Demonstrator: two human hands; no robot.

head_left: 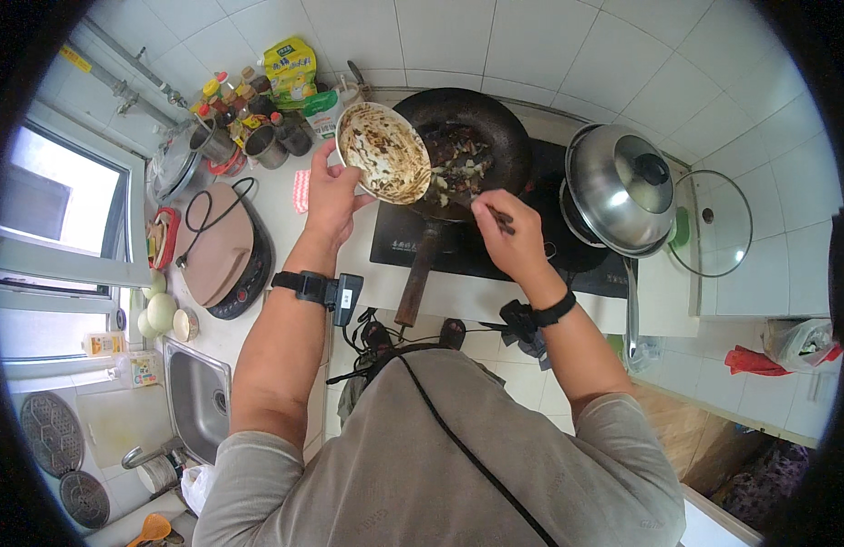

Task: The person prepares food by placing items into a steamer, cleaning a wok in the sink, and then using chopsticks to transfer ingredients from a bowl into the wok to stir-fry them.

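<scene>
My left hand [336, 191] grips a white bowl [381, 154] by its near left rim. The bowl is tilted over the left side of a dark wok [511, 140], and brown sauce residue coats its inside. In the wok lies chopped food [463, 167], pale bits among darker pieces. My right hand [507, 222] is closed around a dark utensil handle [502, 217] at the wok's near edge; the utensil's other end cannot be made out. The wok's wooden handle [418, 280] points towards me across the black cooktop [456, 249].
A second pan under a domed steel lid [620, 195] stands at right, beside a glass lid [710, 222]. Seasoning bottles [237, 102] and steel cups [264, 147] crowd the back left. An electric griddle [220, 253] and a sink [199, 396] lie along the left counter.
</scene>
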